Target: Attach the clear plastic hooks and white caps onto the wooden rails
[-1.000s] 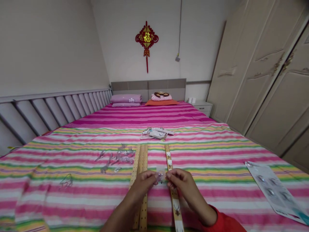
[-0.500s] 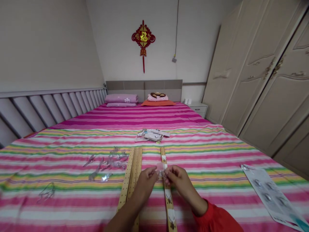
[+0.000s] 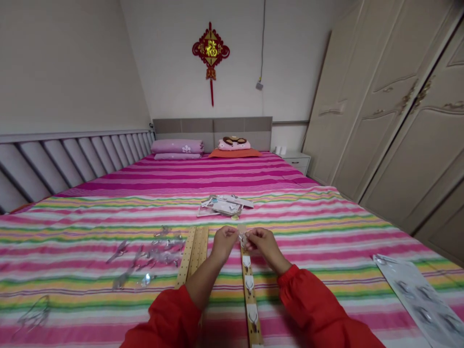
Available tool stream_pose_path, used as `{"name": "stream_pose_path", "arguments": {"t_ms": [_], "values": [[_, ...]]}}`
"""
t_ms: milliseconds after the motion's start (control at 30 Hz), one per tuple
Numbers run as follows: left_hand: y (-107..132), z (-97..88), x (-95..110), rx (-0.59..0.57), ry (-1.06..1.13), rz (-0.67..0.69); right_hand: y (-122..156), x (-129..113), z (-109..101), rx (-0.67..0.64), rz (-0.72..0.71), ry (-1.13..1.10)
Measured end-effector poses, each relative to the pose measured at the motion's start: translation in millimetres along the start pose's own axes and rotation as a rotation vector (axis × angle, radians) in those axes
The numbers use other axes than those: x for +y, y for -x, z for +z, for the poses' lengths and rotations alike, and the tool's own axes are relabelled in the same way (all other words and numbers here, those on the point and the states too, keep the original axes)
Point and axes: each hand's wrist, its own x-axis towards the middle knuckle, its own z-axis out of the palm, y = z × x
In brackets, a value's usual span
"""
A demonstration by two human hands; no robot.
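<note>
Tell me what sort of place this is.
Most likely a bedroom in a home: a bed with a padded-looking headboard, folded bedding at its far end, and a tall wardrobe along the right side.

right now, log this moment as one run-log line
left hand: pinching small clear plastic piece | right hand: pinching same piece | nearby: narrow tan wooden strip bearing white hooks | surface: multicoloured striped cloth

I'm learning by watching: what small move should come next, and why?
Perhaps draw the bare left hand and bare right hand gently apart: both pinch the small translucent plastic piece from opposite sides, by the narrow perforated wooden strip. Whether a film peels is too small to tell.
</note>
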Motion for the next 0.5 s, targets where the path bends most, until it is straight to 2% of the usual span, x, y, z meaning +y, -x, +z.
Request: {"name": "stream_pose_path", "arguments": {"t_ms": [233,500], "values": [[-32.6,15.4,-14.7,-0.019,0.016,-0.122,-33.4,19.4,-5.2,0.086,0.055,-0.027],[-41.8,22.7,-26.2,0.003,0.002,-0.241,-47.1,34.7,-8.1,0.088,0.023,-0.019]]}}
